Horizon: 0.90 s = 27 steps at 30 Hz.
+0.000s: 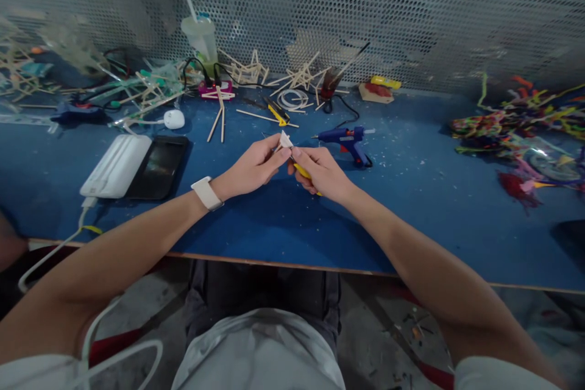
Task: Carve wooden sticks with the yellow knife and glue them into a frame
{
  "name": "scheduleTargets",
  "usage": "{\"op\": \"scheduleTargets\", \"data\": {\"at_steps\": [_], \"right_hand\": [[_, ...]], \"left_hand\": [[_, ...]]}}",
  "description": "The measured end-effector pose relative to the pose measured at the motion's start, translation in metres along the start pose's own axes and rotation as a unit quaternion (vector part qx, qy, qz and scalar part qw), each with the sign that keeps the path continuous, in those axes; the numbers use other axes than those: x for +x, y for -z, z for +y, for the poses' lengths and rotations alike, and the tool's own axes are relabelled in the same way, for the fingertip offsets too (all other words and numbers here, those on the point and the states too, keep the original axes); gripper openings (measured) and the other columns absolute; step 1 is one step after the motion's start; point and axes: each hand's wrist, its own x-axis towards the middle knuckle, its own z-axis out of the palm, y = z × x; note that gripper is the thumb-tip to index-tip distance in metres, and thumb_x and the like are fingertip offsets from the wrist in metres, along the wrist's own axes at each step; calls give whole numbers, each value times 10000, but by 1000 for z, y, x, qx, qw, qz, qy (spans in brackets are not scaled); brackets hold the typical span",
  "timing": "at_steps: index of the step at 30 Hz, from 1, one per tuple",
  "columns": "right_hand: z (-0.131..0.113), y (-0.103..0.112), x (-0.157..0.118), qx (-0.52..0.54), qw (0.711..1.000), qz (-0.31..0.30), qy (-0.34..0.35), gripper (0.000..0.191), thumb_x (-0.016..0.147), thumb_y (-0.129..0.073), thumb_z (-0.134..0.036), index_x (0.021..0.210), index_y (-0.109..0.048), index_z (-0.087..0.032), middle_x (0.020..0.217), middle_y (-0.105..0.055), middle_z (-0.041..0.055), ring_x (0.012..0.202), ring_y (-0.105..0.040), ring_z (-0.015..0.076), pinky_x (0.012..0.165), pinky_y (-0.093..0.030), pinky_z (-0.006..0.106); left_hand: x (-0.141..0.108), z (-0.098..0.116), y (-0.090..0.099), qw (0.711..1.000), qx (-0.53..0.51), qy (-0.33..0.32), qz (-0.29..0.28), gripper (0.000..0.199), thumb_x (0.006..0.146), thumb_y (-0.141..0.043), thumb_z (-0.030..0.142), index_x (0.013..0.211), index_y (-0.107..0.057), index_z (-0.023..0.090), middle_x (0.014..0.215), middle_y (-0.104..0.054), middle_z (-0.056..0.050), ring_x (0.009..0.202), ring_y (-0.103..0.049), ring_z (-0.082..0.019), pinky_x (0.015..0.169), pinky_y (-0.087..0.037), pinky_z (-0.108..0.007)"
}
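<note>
My left hand (256, 164) pinches a small white piece (286, 140) with a pointed top, between thumb and fingers. Against it, from the right, my right hand (322, 173) is closed round a yellow-handled tool (301, 170). Its working end is small and partly hidden by the fingers, so I cannot tell its exact kind. Both thumbs nearly meet above the blue table (274, 231). Just right of my hands lies a blue hot glue gun (347, 141). Beyond them rests a yellow-and-black utility knife (278, 111).
A white power bank (116, 164) and a black phone (159, 167) lie left. Behind are stick structures (301, 76), coiled clear tubing (292, 99) and a drink cup (201, 39). Colourful pipe cleaners (516, 116) pile up right. A perforated metal panel (274, 0) borders the back.
</note>
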Motion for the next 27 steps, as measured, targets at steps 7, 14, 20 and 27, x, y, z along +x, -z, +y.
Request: {"op": "scheduleTargets", "data": {"at_steps": [7, 14, 20, 27], "right_hand": [[-2, 9, 0, -12, 999, -41, 3, 687, 1047, -664, -861, 854, -682, -202, 480, -481, -86, 354, -395, 80, 358, -328, 220], [-6, 14, -1, -16, 998, -65, -17, 675, 1059, -664, -845, 850, -676, -203, 481, -507, -85, 337, -395, 73, 350, -331, 220], [-7, 12, 1, -23, 999, -41, -23, 692, 1024, -701, -858, 827, -684, -195, 488, -475, -83, 356, -403, 81, 351, -316, 232], [-3, 0, 2, -42, 998, 36, 9, 736, 1022, -657, -897, 790, -671, -199, 493, -468, -68, 386, -404, 84, 385, -304, 248]], "left_hand": [[-1, 2, 1, 1000, 16, -2, -21, 536, 1131, -628, 741, 1040, -568, 216, 636, -396, 97, 452, -357, -68, 418, -330, -200], [-4, 1, 3, 999, 39, 13, -32, 567, 1160, -549, 748, 1022, -603, 201, 609, -360, 102, 443, -325, -73, 412, -304, -210], [-2, 2, 6, 996, 84, 4, -34, 586, 1143, -564, 771, 1007, -610, 203, 616, -363, 97, 460, -340, -82, 445, -332, -226], [1, -3, 1, 990, 129, -31, 42, 577, 1165, -537, 742, 949, -601, 211, 598, -386, 80, 493, -376, -106, 503, -339, -268]]}}
